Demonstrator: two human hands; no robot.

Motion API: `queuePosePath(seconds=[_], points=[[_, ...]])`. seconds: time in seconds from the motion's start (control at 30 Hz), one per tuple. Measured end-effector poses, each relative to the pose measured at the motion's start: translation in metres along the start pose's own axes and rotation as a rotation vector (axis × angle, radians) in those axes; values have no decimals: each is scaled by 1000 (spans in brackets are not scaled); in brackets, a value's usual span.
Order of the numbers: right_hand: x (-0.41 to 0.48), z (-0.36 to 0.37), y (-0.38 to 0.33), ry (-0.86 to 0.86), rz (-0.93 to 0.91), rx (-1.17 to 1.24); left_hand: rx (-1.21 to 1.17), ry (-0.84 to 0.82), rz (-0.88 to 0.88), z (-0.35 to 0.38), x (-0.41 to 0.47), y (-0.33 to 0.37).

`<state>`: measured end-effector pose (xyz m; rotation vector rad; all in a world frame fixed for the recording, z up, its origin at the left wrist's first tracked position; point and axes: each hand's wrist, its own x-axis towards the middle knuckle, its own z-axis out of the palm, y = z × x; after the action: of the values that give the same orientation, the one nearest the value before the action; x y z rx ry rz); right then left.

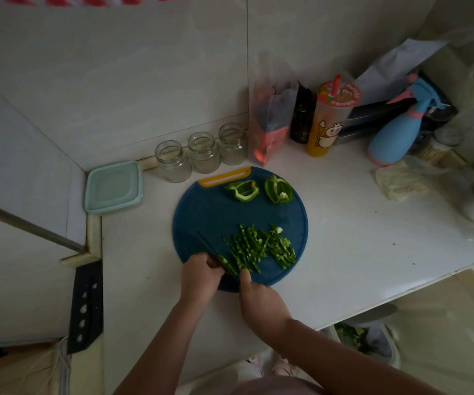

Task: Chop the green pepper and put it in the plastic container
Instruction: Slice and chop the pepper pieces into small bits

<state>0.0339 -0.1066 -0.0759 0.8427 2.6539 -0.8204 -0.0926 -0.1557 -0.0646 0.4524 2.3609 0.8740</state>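
A round blue cutting board (201, 212) with a yellow handle lies on the white counter. Two large green pepper pieces (243, 190) (278, 189) rest at its far side. A pile of chopped pepper strips (261, 246) covers its near half. A dark knife (206, 240) lies slanted across the board's near left. My right hand (258, 300) grips its handle at the board's near edge. My left hand (200, 273) is curled over the blade, fingers on a pepper strip (227, 265). The pale green plastic container (113, 186), lid on, sits left of the board.
Three glass jars (203, 152) stand behind the board, by the wall. A bag, a dark bottle, an orange drink cup (330, 121) and a blue spray bottle (395, 135) crowd the back right. A black holder with holes (86, 306) hangs at left. The counter edge runs along the right.
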Motion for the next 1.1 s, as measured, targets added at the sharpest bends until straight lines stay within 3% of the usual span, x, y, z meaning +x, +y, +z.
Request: queuePosePath(seconds=[0.23,0.73,0.93,1.1], points=[[8,-8,4,-20,34,171,-1,-2,26,1,2,-3],[34,-20,-29,-26,180,268,33,-91,70,-5,6,-9],[25,-15,-23,31,249,432,-265,-23,-66,-6,2,-14],[11,-20,-16,66,201,509,-288,-8,-63,-6,0,-10]])
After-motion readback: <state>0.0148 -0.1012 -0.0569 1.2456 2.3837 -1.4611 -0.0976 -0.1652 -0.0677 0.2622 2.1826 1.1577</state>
